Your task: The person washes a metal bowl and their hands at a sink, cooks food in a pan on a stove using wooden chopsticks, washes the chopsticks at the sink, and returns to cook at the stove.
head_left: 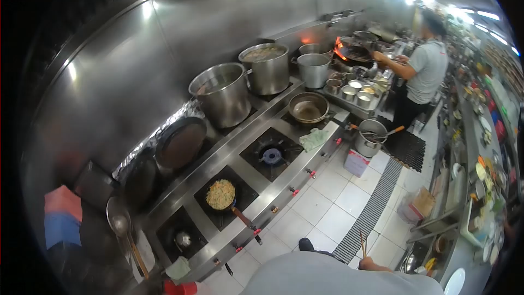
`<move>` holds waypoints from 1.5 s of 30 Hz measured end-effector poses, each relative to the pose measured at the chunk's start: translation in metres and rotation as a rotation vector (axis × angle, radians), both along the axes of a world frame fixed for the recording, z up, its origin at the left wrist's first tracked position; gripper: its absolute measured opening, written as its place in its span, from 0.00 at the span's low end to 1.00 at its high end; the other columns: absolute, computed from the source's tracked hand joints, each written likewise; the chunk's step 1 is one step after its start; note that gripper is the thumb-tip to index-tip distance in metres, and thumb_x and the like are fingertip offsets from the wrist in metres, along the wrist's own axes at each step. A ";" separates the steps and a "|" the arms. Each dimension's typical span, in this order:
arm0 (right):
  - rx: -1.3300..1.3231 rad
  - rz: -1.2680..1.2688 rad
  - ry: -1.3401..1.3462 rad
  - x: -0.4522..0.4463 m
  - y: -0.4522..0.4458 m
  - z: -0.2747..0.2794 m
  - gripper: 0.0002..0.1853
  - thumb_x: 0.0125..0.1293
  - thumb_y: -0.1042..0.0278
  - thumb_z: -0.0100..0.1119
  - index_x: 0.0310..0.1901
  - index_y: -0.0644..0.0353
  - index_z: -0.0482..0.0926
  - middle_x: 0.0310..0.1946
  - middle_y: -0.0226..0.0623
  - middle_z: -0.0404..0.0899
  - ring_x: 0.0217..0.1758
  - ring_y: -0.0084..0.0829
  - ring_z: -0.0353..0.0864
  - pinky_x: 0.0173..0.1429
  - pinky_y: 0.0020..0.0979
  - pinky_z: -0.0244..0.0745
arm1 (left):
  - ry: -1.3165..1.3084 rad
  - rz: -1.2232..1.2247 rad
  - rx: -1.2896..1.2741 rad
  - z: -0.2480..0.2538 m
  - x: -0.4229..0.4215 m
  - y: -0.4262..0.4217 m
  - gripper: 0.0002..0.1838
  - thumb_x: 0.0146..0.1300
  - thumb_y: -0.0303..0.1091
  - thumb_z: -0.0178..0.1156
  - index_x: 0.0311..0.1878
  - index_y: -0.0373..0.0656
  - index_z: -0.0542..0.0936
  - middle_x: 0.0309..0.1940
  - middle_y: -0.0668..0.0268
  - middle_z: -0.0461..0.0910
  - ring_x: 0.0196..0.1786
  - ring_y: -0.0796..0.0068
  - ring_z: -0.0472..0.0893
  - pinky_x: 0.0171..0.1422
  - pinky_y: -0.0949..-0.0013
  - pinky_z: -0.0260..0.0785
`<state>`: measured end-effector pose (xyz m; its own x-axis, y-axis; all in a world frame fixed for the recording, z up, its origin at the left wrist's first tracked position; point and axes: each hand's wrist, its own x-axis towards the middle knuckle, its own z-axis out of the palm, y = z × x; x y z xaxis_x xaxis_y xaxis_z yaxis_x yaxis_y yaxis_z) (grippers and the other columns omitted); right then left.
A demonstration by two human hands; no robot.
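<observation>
My right hand is at the bottom right, beside my grey shirt, closed around thin wooden chopsticks that point upward over the floor. My left hand does not show. On the stove, a small pan holds a chopped, yellowish food with orange and green bits; its wooden handle sticks out over the front edge, with no hand on it. The burner to its right has no pan on it.
Large steel pots stand behind the burners. Green cloths lie on the stove edge. A co-worker handles a flaming wok farther back. A pot with utensils sits above a box on the tiled floor. Food-laden counters line the right.
</observation>
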<state>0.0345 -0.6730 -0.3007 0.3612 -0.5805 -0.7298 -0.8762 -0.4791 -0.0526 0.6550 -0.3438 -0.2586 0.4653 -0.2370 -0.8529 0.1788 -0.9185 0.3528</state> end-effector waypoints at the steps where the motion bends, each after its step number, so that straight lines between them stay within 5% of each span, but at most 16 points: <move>1: -0.073 0.034 0.018 0.010 -0.032 0.010 0.08 0.48 0.61 0.61 0.25 0.56 0.84 0.20 0.40 0.81 0.30 0.37 0.84 0.35 0.38 0.79 | -0.002 0.125 -0.023 0.006 -0.007 0.001 0.18 0.60 0.42 0.59 0.51 0.45 0.77 0.34 0.66 0.78 0.32 0.70 0.78 0.31 0.64 0.69; 3: -0.260 -0.826 -0.291 0.004 -0.103 -0.110 0.07 0.51 0.65 0.58 0.21 0.52 0.83 0.18 0.38 0.81 0.19 0.34 0.81 0.27 0.33 0.78 | -0.021 0.352 -0.103 0.013 -0.022 -0.001 0.19 0.60 0.42 0.59 0.52 0.45 0.76 0.36 0.66 0.78 0.34 0.70 0.78 0.33 0.65 0.69; 4: -0.237 -0.109 -0.130 0.014 -0.151 -0.076 0.10 0.56 0.67 0.56 0.20 0.56 0.81 0.17 0.39 0.80 0.15 0.34 0.78 0.23 0.34 0.76 | -0.027 0.451 -0.152 0.012 -0.030 -0.003 0.19 0.60 0.41 0.58 0.53 0.45 0.76 0.37 0.66 0.78 0.35 0.70 0.78 0.34 0.65 0.70; 6: 0.051 -0.053 -0.236 0.042 -0.240 -0.053 0.11 0.62 0.68 0.51 0.25 0.64 0.76 0.12 0.41 0.73 0.10 0.34 0.72 0.12 0.37 0.65 | -0.034 0.630 -0.247 0.011 -0.048 -0.018 0.19 0.61 0.41 0.58 0.53 0.45 0.76 0.39 0.66 0.79 0.37 0.70 0.79 0.36 0.66 0.70; 9: 0.137 -0.732 -0.505 0.101 -0.298 0.010 0.08 0.58 0.65 0.56 0.30 0.59 0.80 0.22 0.42 0.80 0.18 0.36 0.78 0.21 0.36 0.72 | -0.049 0.690 -0.370 0.034 -0.068 -0.080 0.19 0.61 0.40 0.57 0.55 0.45 0.75 0.42 0.66 0.79 0.40 0.70 0.80 0.38 0.67 0.71; 11: 0.309 -1.255 -0.652 0.140 -0.314 0.053 0.08 0.62 0.67 0.55 0.34 0.64 0.78 0.19 0.43 0.77 0.10 0.33 0.69 0.12 0.34 0.60 | -0.123 0.555 -0.426 0.056 -0.071 -0.129 0.22 0.61 0.40 0.59 0.57 0.45 0.74 0.45 0.66 0.79 0.44 0.69 0.80 0.41 0.64 0.72; 17: 0.587 -1.074 -0.479 0.144 -0.281 0.044 0.09 0.64 0.70 0.52 0.38 0.67 0.76 0.18 0.42 0.74 0.13 0.30 0.70 0.12 0.34 0.58 | -0.079 0.419 -0.582 0.101 -0.069 -0.231 0.23 0.62 0.40 0.59 0.60 0.43 0.73 0.48 0.63 0.79 0.51 0.68 0.78 0.53 0.61 0.70; 19: 0.716 -1.216 -0.588 0.076 -0.260 -0.099 0.11 0.67 0.65 0.50 0.45 0.60 0.77 0.24 0.42 0.79 0.16 0.31 0.73 0.15 0.33 0.67 | -0.051 0.323 -0.598 0.107 -0.067 -0.255 0.24 0.62 0.40 0.59 0.60 0.42 0.72 0.50 0.62 0.79 0.52 0.68 0.78 0.54 0.60 0.69; 23: 0.356 -0.231 -0.347 0.025 -0.193 -0.050 0.09 0.64 0.67 0.51 0.39 0.61 0.78 0.26 0.43 0.80 0.21 0.33 0.76 0.19 0.36 0.70 | -0.007 0.255 -0.597 0.106 -0.066 -0.283 0.29 0.61 0.40 0.60 0.64 0.41 0.68 0.51 0.61 0.78 0.52 0.67 0.78 0.54 0.59 0.70; 29: -0.056 0.354 -0.420 -0.057 -0.137 -0.019 0.06 0.59 0.71 0.53 0.31 0.63 0.79 0.29 0.44 0.83 0.28 0.36 0.82 0.25 0.39 0.74 | 0.064 0.419 -0.631 0.071 -0.041 -0.332 0.42 0.60 0.40 0.63 0.73 0.44 0.50 0.48 0.56 0.77 0.47 0.63 0.78 0.44 0.61 0.72; 31: 0.073 -0.503 -0.377 -0.034 -0.136 -0.010 0.06 0.60 0.73 0.51 0.30 0.64 0.77 0.25 0.45 0.81 0.22 0.35 0.79 0.20 0.37 0.71 | 0.061 0.468 -0.592 0.091 -0.041 -0.355 0.32 0.62 0.41 0.60 0.67 0.48 0.59 0.44 0.60 0.78 0.41 0.65 0.80 0.41 0.63 0.72; 32: 0.240 -1.307 -0.301 -0.021 -0.141 -0.007 0.06 0.61 0.75 0.49 0.30 0.65 0.75 0.22 0.46 0.79 0.16 0.34 0.76 0.15 0.35 0.67 | 0.060 0.438 -0.602 0.084 -0.033 -0.363 0.32 0.62 0.41 0.60 0.67 0.48 0.59 0.44 0.60 0.78 0.41 0.65 0.80 0.41 0.63 0.72; 35: 0.238 -1.487 -0.440 0.010 -0.151 0.012 0.07 0.63 0.76 0.44 0.31 0.65 0.73 0.17 0.45 0.75 0.11 0.29 0.69 0.10 0.30 0.58 | 0.402 0.377 -0.709 0.068 -0.013 -0.375 0.18 0.66 0.43 0.56 0.55 0.51 0.66 0.37 0.64 0.80 0.33 0.68 0.81 0.38 0.65 0.71; 38: 0.256 -0.756 -0.471 -0.021 -0.157 -0.150 0.06 0.63 0.75 0.45 0.29 0.64 0.72 0.16 0.41 0.75 0.11 0.28 0.68 0.11 0.30 0.58 | 0.441 0.496 -0.650 0.067 -0.016 -0.386 0.11 0.69 0.45 0.52 0.47 0.53 0.67 0.30 0.66 0.80 0.26 0.74 0.79 0.33 0.65 0.70; 42: 0.367 -1.060 -0.341 0.033 -0.164 -0.050 0.08 0.62 0.72 0.47 0.27 0.62 0.73 0.15 0.39 0.75 0.11 0.27 0.69 0.12 0.30 0.60 | 0.407 0.530 -0.687 0.067 -0.020 -0.385 0.10 0.69 0.45 0.53 0.46 0.53 0.67 0.28 0.66 0.79 0.23 0.75 0.75 0.30 0.68 0.70; 45: 0.307 -0.813 -0.302 0.032 -0.166 -0.047 0.09 0.61 0.71 0.47 0.26 0.62 0.75 0.15 0.39 0.76 0.12 0.27 0.71 0.12 0.30 0.62 | 0.345 0.564 -0.658 0.072 -0.021 -0.384 0.09 0.69 0.44 0.53 0.44 0.52 0.68 0.26 0.68 0.76 0.24 0.76 0.74 0.29 0.68 0.69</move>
